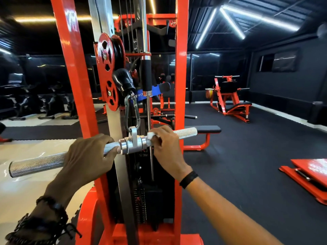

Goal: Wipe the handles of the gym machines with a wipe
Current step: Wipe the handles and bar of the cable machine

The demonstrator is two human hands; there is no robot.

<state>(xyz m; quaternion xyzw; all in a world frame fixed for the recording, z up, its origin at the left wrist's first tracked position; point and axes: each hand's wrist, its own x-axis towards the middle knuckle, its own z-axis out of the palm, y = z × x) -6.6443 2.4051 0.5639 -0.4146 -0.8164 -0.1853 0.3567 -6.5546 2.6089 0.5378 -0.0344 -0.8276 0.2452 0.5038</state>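
A knurled silver bar handle hangs crosswise from a carabiner on the red cable machine. My left hand grips the bar's left half, just beside the central swivel collar. My right hand is wrapped round the right half next to the collar, pressing a white wipe against the bar. Only a corner of the wipe shows above my fingers. The bar's right end sticks out past my right hand.
The machine's weight stack and guide rod stand right behind the bar. A flat bench lies behind on black rubber flooring. A red leg machine stands far right, a red platform near right, exercise bikes far left.
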